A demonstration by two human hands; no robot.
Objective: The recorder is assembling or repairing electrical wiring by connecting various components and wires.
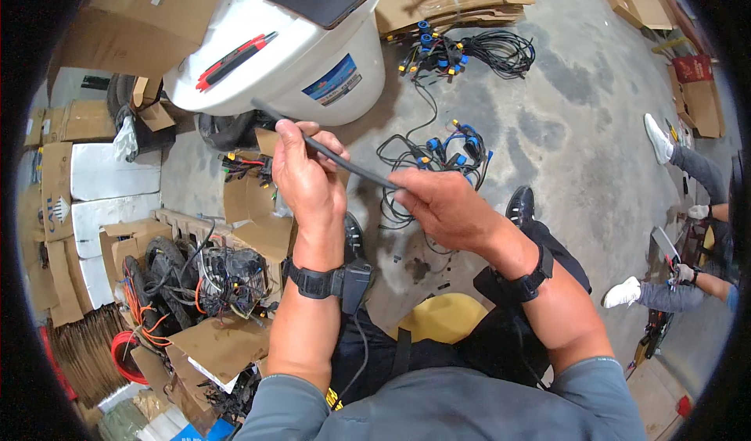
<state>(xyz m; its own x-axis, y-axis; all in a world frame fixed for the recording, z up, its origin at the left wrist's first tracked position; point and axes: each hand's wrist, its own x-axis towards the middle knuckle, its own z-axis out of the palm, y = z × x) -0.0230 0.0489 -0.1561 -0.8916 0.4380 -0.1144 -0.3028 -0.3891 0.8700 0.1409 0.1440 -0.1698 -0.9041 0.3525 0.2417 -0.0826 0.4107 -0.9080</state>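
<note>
Black tube (344, 159): held in the air between both hands, slanting from upper left to lower right. Left hand (307, 177) wrapped around its middle; right hand (438, 202) pinching its lower end with thumb and fingertips. Wire bundles (438, 155) on the floor (563, 128) just beyond the right grip.

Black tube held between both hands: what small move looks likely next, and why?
Probably the right hand slides along the black tube toward the left hand. The right pinches only its end and the left grips mid-length, leaving the span between unsupported.
</note>
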